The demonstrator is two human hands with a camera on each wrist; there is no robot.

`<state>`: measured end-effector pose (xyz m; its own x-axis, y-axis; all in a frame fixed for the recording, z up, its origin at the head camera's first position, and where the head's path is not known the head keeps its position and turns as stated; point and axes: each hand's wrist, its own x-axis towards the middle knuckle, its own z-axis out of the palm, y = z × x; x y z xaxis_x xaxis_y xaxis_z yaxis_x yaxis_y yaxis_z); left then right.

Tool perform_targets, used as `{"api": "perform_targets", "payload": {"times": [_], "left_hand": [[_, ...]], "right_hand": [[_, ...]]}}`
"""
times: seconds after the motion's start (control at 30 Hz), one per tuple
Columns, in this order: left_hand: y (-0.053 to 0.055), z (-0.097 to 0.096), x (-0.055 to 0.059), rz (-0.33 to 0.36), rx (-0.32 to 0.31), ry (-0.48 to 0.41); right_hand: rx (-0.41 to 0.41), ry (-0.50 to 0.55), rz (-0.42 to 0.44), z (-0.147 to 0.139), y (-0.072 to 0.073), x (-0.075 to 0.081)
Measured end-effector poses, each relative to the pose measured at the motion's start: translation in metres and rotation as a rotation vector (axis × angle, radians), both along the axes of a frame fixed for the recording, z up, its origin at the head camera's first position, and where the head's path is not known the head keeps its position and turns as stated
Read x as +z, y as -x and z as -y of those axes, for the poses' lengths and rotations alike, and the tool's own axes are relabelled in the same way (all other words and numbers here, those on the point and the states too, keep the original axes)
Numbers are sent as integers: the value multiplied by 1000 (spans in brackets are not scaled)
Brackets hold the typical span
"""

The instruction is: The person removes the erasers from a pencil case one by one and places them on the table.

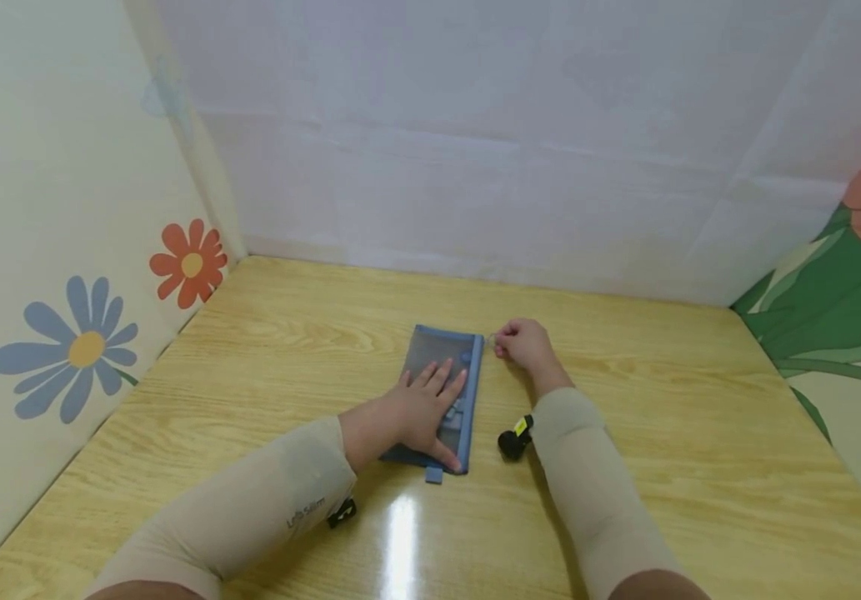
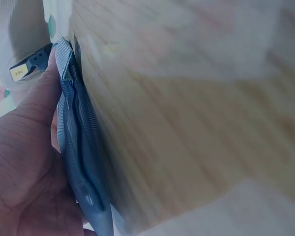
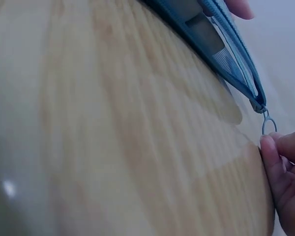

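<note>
A blue mesh zipper pouch (image 1: pixel 438 346) lies on the table, with small pale and blue things inside that I cannot make out. My left hand (image 1: pixel 421 412) rests on its mesh, fingers spread, thumb near the zipper edge at the near corner. In the left wrist view the pouch (image 2: pixel 81 152) appears edge-on beside the palm. Just past the far right corner, my right hand (image 1: pixel 526 343) pinches the zipper pull (image 3: pixel 269 124), a ring, between thumb and fingertip. Seen from the right wrist, the zipper gapes open, its slider at the corner by that hand.
A blue fabric tab (image 1: pixel 433 475) sticks out at the pouch's near end. The wood-grain table (image 1: pixel 310 333) meets a white sheet (image 1: pixel 438 167) behind and flower-printed walls at the sides. Black wrist devices (image 1: pixel 515 438) hang by both sleeves.
</note>
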<state>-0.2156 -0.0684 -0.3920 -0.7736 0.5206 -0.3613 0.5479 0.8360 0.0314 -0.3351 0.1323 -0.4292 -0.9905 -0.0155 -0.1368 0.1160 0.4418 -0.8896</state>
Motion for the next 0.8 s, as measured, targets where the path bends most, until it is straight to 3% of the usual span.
{"api": "perform_targets", "payload": {"times": [0.47, 0.8], "left_hand": [[-1, -2, 0, -13, -8, -3], [-2, -1, 2, -7, -2, 9]], "right_hand": [[-47, -55, -65, -1, 9, -2], [-56, -11, -54, 3, 8, 2]]}}
